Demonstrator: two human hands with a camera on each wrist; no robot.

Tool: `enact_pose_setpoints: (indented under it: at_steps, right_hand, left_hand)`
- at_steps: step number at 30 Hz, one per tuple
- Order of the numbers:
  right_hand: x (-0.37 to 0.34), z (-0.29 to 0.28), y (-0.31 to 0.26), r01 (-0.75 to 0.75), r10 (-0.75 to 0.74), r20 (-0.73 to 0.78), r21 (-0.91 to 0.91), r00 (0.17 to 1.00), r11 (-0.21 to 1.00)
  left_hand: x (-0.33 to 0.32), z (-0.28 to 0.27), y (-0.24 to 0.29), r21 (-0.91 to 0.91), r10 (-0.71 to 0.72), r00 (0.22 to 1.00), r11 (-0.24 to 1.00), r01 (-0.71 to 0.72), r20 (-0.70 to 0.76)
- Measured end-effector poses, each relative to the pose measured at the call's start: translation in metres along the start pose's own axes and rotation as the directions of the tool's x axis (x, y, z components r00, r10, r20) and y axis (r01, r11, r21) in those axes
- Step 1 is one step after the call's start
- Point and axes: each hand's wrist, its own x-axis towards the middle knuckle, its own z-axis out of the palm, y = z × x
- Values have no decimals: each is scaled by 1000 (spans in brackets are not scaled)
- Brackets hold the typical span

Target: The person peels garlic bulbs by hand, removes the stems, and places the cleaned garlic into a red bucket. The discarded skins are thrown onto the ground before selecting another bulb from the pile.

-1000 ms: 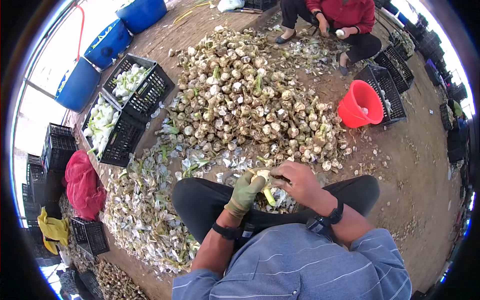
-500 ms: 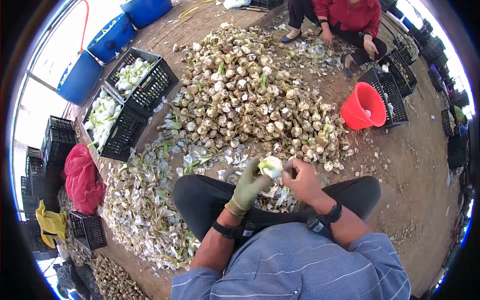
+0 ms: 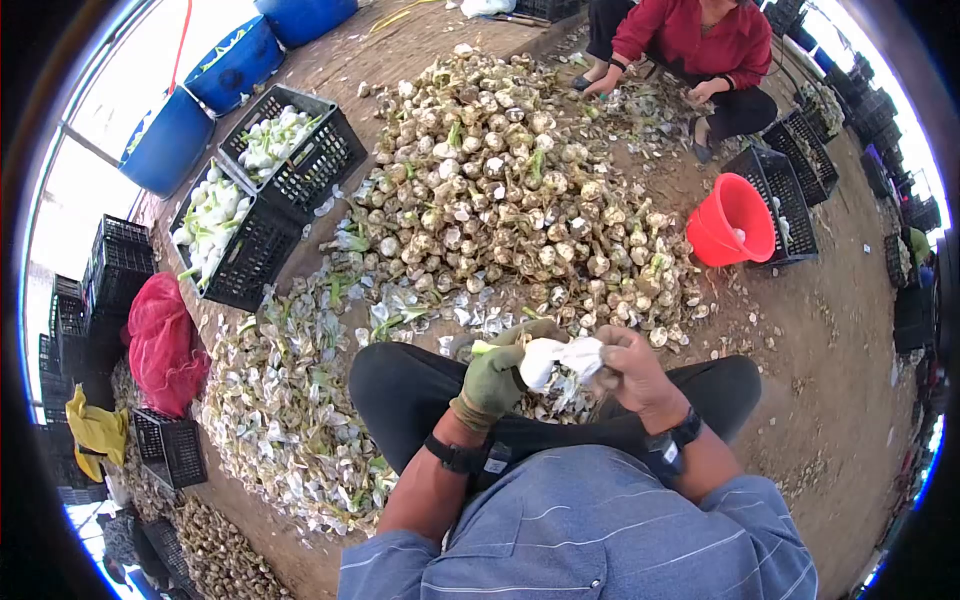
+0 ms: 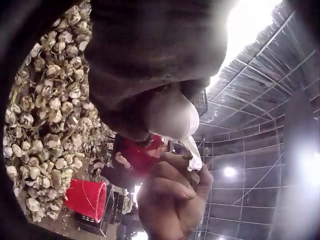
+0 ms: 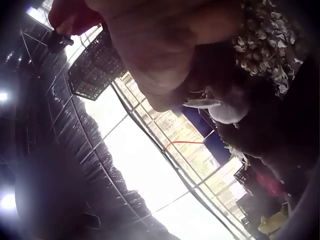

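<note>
Between both hands is a white garlic bulb (image 3: 539, 364), its pale green stalk (image 3: 482, 348) pointing left past the glove. My left hand (image 3: 493, 381), in a green work glove, grips the bulb from the left. On the other side my bare right hand (image 3: 637, 372) pinches a strip of white garlic skin (image 3: 582, 356) that stretches from the bulb. The left wrist view shows the round bulb (image 4: 175, 119) under the glove, with the right hand's fingers (image 4: 172, 187) at the skin. Loose skins lie below the hands, between the crossed legs.
A large heap of unpeeled garlic (image 3: 500, 200) lies ahead, with scattered skins (image 3: 290, 440) to the left. Black crates (image 3: 300, 165) of white garlic stand at far left, and a red bucket (image 3: 708, 235) at right. Another person (image 3: 690, 50) sits beyond the heap.
The bulb has been turned, its stalk swinging from pointing toward me to pointing left. My right hand has drawn a skin strip rightward. The other person let go of a bulb and now reaches down.
</note>
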Motion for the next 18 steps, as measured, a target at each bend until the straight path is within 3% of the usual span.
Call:
enact_pose_setpoints:
  at_steps: [3,4,5,6,7,8,11,12,15,16,18]
  right_hand:
    - [-11,-2,-17,42,-46,39,96,998,994]
    - [-11,-17,-16,79,-87,132,63,987,995]
    - [-6,-28,-12,77,-45,112,-303,993,950]
    - [1,-30,-13,60,-15,78,-627,997,777]
    - [4,-30,-14,29,0,33,-866,999,498]
    - [-2,-26,-12,41,-67,42,-999,997,-19]
    - [3,-23,5,1,-179,-48,-965,983,263]
    - [6,-24,15,-26,-118,-109,-834,987,552]
    - [10,26,8,190,-232,94,-879,968,437]
    - [16,20,19,363,-330,292,-915,898,177]
    - [28,12,30,307,-303,220,-909,927,280]
  left_hand:
    - [-4,4,5,-71,18,1000,997,-18,3]
    - [-4,5,6,-76,35,999,996,-35,-3]
    - [-3,5,6,-13,66,997,998,-66,-34]
    - [-2,5,4,52,97,993,994,-94,-62]
    - [-1,5,3,117,130,988,986,-120,-87]
    - [1,1,1,120,156,985,982,-147,-69]
    - [1,-11,-5,153,226,973,964,-218,-41]
    - [1,-10,-5,184,239,970,956,-228,-38]
    - [4,2,-4,318,214,975,930,-182,-66]
    - [3,12,-2,330,184,980,932,-148,-81]
    - [2,13,0,290,189,978,944,-156,-89]
